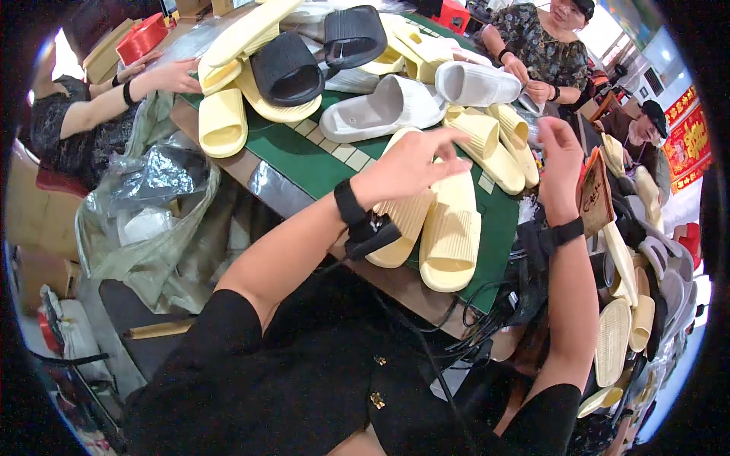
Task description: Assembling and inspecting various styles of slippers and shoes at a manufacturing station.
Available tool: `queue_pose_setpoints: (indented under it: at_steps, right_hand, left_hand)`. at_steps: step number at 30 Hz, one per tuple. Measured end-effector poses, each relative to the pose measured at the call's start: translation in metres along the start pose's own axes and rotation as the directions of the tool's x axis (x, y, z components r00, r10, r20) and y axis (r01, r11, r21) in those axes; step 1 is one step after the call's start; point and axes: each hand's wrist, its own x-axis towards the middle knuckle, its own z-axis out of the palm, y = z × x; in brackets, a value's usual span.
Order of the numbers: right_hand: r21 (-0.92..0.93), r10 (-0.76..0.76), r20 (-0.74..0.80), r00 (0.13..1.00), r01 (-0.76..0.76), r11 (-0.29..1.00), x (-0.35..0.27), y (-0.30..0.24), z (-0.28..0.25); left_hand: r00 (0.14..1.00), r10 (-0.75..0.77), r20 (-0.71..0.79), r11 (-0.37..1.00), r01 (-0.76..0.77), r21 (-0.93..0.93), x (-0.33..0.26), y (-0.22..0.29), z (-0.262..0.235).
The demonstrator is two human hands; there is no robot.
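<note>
Arranging step, I guessed: left hand [417, 163] hung, fingers parted, over yellow slippers [450, 247]; right hand [561, 158] was raised apart, grip unclear. Next move likely needed both lowered.

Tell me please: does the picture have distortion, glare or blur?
Head view: strong fisheye bending, with dark corners; head view: bright highlights on the plastic bag; head view: the yellow slippers near the left hand look fairly sharp.

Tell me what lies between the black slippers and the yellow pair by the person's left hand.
In the head view: a grey slipper, a row of pale tiles and some green mat, partly hidden by the left hand.
</note>
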Motion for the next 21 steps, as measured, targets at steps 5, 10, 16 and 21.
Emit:
queue_pose_setpoints:
  at_steps: [5,10,16,21]
  right_hand:
    - [-0.17,-0.022,0.39,0.921,0.096,0.981,-0.031,-0.027,0.035]
    - [-0.227,0.045,0.512,0.858,0.085,0.97,-0.045,-0.033,0.044]
    - [-0.258,0.069,0.522,0.85,0.079,0.963,-0.033,-0.012,0.025]
    - [-0.362,0.036,0.381,0.924,0.114,0.925,-0.013,-0.018,0.014]
  left_hand:
    - [0.991,-0.126,-0.054,0.901,0.091,-0.424,0.022,0.011,-0.009]
    - [0.987,-0.107,-0.12,0.835,0.024,-0.55,0.024,0.009,-0.02]
    - [0.974,-0.157,-0.164,0.842,0.046,-0.537,0.014,-0.01,-0.024]
    - [0.96,-0.25,-0.126,0.868,0.164,-0.469,0.0,-0.02,-0.026]
